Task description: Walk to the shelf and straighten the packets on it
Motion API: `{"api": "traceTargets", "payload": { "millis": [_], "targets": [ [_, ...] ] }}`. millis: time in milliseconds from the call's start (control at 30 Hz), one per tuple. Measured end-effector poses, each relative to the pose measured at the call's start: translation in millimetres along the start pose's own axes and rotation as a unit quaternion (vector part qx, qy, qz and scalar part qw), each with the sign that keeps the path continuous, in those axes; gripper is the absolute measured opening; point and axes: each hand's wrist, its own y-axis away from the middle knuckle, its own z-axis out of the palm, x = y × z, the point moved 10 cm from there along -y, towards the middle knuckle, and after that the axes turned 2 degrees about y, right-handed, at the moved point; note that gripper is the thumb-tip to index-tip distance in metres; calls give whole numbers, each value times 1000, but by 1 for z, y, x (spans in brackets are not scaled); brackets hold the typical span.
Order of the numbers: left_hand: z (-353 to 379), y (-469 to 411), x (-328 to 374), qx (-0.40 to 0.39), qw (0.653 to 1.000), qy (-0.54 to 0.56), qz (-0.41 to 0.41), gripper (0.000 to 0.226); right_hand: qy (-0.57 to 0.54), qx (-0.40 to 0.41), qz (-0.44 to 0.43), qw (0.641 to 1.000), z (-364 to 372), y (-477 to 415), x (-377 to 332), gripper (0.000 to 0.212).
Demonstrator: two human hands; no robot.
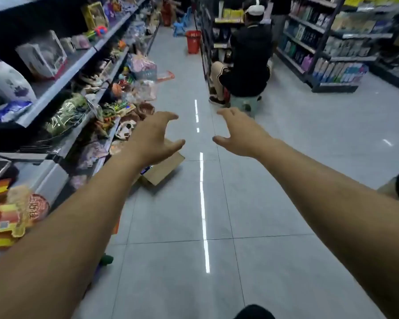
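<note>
Two bare forearms, stretched forward over the grey tiled floor: left hand and right hand both empty, fingers loosely spread, thumbs apart. Cardboard box on the floor just beneath the left hand, beside the toy shelves. Further off: seated person, red basket.

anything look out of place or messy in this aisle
Yes. A cardboard box lies tilted on the floor by the left shelves, partly behind the left hand. Bagged toys bulge over the shelf edges.
</note>
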Motion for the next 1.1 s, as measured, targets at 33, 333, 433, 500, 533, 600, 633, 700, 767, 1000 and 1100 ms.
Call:
{"api": "traceTargets", "payload": {
  "millis": [33,333,433,500,533,600,633,700,767,1000,1100],
  "targets": [
    [12,-14,-10,-9,1000,8,-3,67,-1,-9,7,1000,10,-15,7,77],
    [124,-205,-106,-67,997,-1,-36,66,-8,-55,55,997,92,-209,128,75],
    [149,-279,-133,-90,994,-3,-59,67,-26,-87,55,994,101,-287,164,76],
    [160,-331,-148,-96,993,-12,-62,67,-27,-97,49,994,100,-344,187,77],
    [162,-357,-157,-88,994,-14,-65,67,-24,-95,46,994,98,-374,197,77],
    [169,-405,-181,-77,994,-10,-79,67,-20,-97,39,994,99,-431,214,76],
    [174,-428,-195,-74,994,-8,-83,67,-17,-99,34,994,102,-459,221,76],
    [189,-470,-225,-79,993,-7,-89,69,-13,-109,24,994,114,-513,234,75],
    [210,-513,-263,-83,992,-7,-99,68,-12,-115,14,993,133,-571,245,75],
    [273,-684,-401,-114,987,-21,-109,68,-22,-123,16,992,184,-795,286,75],
    [282,-775,-444,-124,987,-19,-98,67,-9,-125,26,992,183,-890,308,75]
  ]
}}
